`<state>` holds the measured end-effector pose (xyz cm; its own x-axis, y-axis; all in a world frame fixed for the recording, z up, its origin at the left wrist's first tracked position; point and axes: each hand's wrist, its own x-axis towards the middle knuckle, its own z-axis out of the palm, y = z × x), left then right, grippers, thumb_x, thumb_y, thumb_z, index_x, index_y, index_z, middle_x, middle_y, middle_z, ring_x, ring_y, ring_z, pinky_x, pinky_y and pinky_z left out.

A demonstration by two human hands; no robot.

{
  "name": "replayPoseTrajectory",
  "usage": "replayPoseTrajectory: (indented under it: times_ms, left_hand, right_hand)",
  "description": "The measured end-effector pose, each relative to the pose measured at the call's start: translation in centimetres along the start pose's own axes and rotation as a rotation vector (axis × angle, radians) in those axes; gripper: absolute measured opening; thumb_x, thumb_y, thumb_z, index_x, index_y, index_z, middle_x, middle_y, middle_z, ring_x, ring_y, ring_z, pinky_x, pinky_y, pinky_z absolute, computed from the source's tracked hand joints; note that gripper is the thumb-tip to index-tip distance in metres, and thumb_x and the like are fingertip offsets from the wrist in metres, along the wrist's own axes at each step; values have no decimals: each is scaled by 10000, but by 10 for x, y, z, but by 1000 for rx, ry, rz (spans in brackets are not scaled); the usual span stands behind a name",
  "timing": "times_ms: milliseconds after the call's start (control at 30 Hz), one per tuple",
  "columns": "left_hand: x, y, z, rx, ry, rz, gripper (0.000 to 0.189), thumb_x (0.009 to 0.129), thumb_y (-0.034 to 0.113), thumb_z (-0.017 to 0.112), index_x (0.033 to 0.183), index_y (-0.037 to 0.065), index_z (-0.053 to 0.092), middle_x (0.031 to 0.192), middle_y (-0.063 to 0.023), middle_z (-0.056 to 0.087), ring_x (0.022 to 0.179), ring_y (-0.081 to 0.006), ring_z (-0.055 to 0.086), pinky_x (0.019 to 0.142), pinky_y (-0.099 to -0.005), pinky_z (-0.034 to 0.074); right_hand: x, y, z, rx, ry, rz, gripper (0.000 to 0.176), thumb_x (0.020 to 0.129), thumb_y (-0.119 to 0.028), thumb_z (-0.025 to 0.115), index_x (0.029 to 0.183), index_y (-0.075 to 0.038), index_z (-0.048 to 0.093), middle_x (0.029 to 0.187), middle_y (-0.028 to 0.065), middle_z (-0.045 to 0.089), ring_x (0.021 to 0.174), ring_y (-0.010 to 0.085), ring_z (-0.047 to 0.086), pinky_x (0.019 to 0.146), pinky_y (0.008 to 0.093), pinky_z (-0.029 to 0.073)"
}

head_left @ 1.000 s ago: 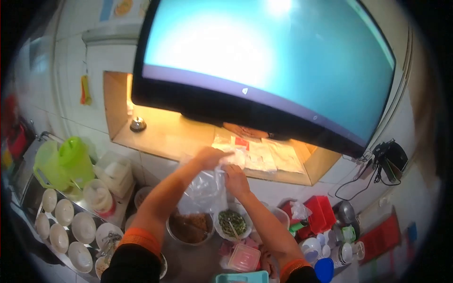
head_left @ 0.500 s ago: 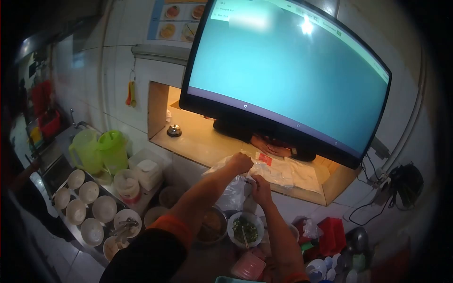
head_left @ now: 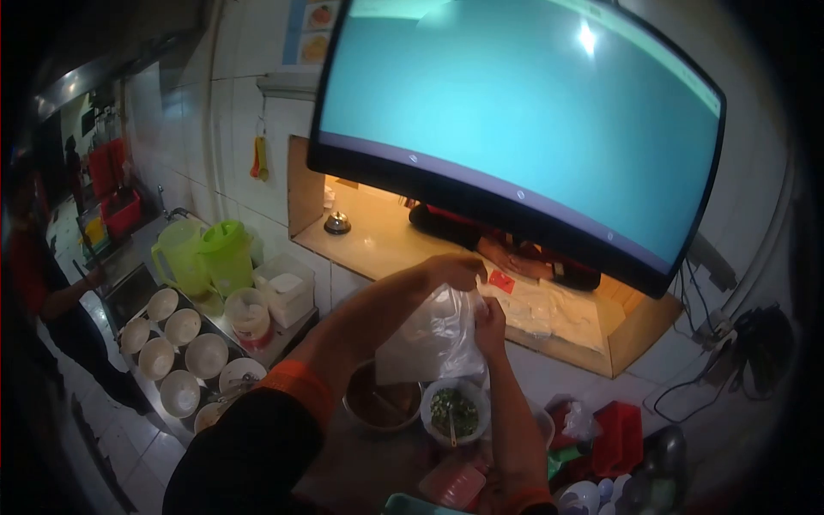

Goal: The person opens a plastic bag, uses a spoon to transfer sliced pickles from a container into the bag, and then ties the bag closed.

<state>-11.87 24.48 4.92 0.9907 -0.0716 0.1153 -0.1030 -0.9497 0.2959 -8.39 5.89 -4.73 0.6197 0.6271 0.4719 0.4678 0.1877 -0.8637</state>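
Note:
A clear plastic bag point(head_left: 427, 336) hangs between my hands, above the counter and in front of the serving hatch. My left hand point(head_left: 457, 270) is closed on its top edge, fingers curled. Lower and to the right, my right hand point(head_left: 490, 326) pinches the bag's side near the top. Just below the bag is a white bowl of chopped greens point(head_left: 455, 414) with a spoon in it. A metal bowl of brown contents point(head_left: 378, 402) stands to its left, partly hidden by my left arm and the bag.
Over the hatch hangs a large screen point(head_left: 515, 129). Another person's hands point(head_left: 519, 260) rest on the hatch ledge point(head_left: 378, 245) near a call bell point(head_left: 337, 223). White bowls point(head_left: 182, 328) and green pitchers point(head_left: 227, 257) stand left; a red bin point(head_left: 616, 438) right. Another person point(head_left: 51, 292) stands far left.
My hands have lifted the plastic bag off the ledge area, and it now hangs more fully in view. The camera view has shifted, so the surroundings sit slightly differently in the frame.

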Motion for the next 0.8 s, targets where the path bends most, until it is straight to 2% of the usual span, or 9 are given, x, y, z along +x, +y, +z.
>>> replayPoseTrajectory:
  times_ms: [67, 100, 133, 233, 367, 433, 667, 733, 800]
  left_hand:
    - [15, -26, 27, 168, 116, 258, 369, 772, 162, 621, 1134, 128, 683, 1138, -154, 655, 1093, -321, 600, 951, -398, 469]
    - [13, -15, 21, 339, -89, 197, 392, 784, 205, 639, 1168, 132, 672, 1169, -143, 649, 1112, -314, 595, 968, -405, 460]
    - [5, -14, 26, 194, -67, 36, 404, 785, 233, 647, 1181, 157, 673, 1160, -126, 661, 1094, -314, 608, 966, -417, 463]
    - [15, -39, 49, 204, -98, -53, 428, 795, 347, 673, 1200, 207, 675, 1116, -119, 686, 1047, -296, 640, 919, -413, 491]
    - [27, -45, 46, 293, -82, -32, 232, 758, 255, 656, 960, 295, 761, 879, -80, 720, 818, -280, 682, 719, -392, 542]
    - [18, -29, 35, 335, -29, -6, 192, 769, 271, 667, 934, 279, 766, 837, -69, 719, 789, -274, 685, 683, -399, 540]
    - [23, -21, 31, 402, -46, -84, 182, 823, 321, 627, 920, 258, 767, 884, -79, 716, 875, -306, 664, 749, -411, 530]
    - [26, -32, 39, 436, 112, -36, 195, 813, 335, 628, 905, 227, 761, 904, -104, 709, 849, -335, 663, 737, -425, 524]
    - [29, -23, 30, 418, -37, -18, 219, 804, 348, 638, 928, 209, 755, 926, -113, 707, 858, -336, 663, 747, -431, 521]
  right_hand:
    - [5, -1, 8, -183, 89, -336, 161, 945, -86, 491, 1028, 17, 583, 798, 79, 617, 720, 179, 582, 680, 337, 478]
    - [4, -3, 10, -169, 97, -379, 153, 938, -88, 502, 1017, 13, 584, 789, 86, 617, 700, 189, 579, 669, 335, 477]
    - [3, -8, 10, -157, 111, -423, 145, 932, -91, 512, 1006, 10, 586, 780, 93, 616, 679, 199, 576, 658, 332, 475]
    - [-7, -13, -2, -349, 45, -290, 158, 911, -52, 494, 1019, 0, 597, 809, 166, 633, 690, 272, 635, 655, 358, 496]
    - [-14, -14, -3, -372, 122, -305, 168, 913, -46, 480, 1007, -5, 613, 845, 180, 640, 740, 305, 652, 680, 371, 514]
    - [-16, -20, -2, -425, 230, -537, 152, 901, -9, 504, 1001, -4, 618, 900, 187, 654, 817, 324, 657, 713, 366, 522]
    - [-37, -24, 1, -416, 262, -700, 157, 798, 52, 586, 928, -37, 598, 948, 128, 655, 959, 327, 636, 818, 411, 507]
    - [-38, -23, 2, -438, 263, -683, 152, 795, 39, 597, 922, -45, 598, 944, 112, 656, 948, 317, 636, 819, 412, 504]
    - [-43, -23, 1, -456, 259, -664, 148, 791, 27, 608, 915, -53, 599, 941, 95, 657, 937, 307, 636, 820, 413, 501]
